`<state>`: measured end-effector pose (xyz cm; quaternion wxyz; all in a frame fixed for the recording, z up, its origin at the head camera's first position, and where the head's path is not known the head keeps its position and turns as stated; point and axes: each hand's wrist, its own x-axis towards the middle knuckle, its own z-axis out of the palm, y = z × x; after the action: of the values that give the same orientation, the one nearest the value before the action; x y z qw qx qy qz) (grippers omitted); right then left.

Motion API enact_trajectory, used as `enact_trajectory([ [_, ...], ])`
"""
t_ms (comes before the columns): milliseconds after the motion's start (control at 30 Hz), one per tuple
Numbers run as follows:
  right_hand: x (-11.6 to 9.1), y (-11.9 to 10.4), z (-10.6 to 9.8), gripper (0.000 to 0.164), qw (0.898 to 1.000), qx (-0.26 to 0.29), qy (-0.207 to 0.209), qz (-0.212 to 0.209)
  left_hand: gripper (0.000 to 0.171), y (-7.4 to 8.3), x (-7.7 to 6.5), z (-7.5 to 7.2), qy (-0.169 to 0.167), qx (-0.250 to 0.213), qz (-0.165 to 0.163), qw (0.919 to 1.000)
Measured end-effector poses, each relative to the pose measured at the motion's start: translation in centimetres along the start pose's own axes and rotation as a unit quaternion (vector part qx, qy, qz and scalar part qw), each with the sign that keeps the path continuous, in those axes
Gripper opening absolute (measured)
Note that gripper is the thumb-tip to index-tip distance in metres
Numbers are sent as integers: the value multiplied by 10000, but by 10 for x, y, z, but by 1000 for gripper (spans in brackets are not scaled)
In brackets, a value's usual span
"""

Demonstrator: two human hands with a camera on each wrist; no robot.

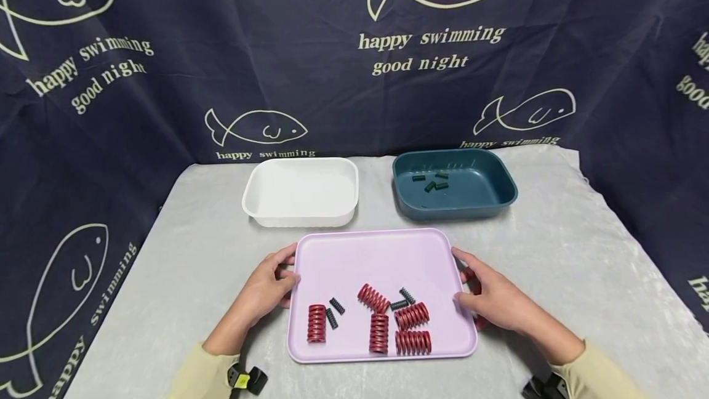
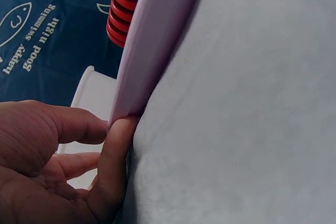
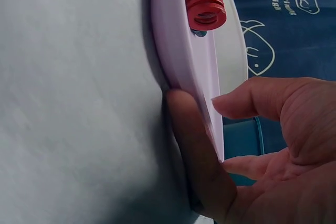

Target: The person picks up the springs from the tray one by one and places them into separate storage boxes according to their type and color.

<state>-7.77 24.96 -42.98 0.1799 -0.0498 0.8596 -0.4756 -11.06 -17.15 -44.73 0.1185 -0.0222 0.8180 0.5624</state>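
A lilac tray [image 1: 371, 257] lies in front of me with several large red springs [image 1: 316, 323] and several small dark green springs [image 1: 337, 305] on its near half. My left hand [image 1: 269, 282] holds the tray's left edge, thumb at the rim. In the left wrist view, one finger [image 2: 116, 156] reaches beneath that edge. On the opposite side my right hand [image 1: 493, 294] grips the right edge, its thumb [image 3: 252, 98] over the rim and a finger [image 3: 191, 129] below. The undersides of the tray and the fingertips there are hidden in the head view.
Behind the tray, a white bin [image 1: 301, 220] stands at the left, with nothing visible inside. A teal bin [image 1: 460, 208] at the right contains several small dark green springs [image 1: 441, 186]. A pale cloth [image 1: 194, 251] covers the table, and a dark blue fish-print curtain [image 1: 332, 79] hangs behind.
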Motion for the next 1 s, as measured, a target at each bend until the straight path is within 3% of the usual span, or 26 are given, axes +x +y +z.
enact_trajectory([
  [400,-1,3,2,87,9997,-141,104,-190,66,3,0,-2,-95,-75,-56,9999],
  [800,-3,3,2,85,9994,-154,147,-271,73,11,4,-13,-646,-480,-184,9966],
  [1000,-3,4,2,86,9993,-69,143,-334,69,25,5,-17,-547,-119,417,9976],
])
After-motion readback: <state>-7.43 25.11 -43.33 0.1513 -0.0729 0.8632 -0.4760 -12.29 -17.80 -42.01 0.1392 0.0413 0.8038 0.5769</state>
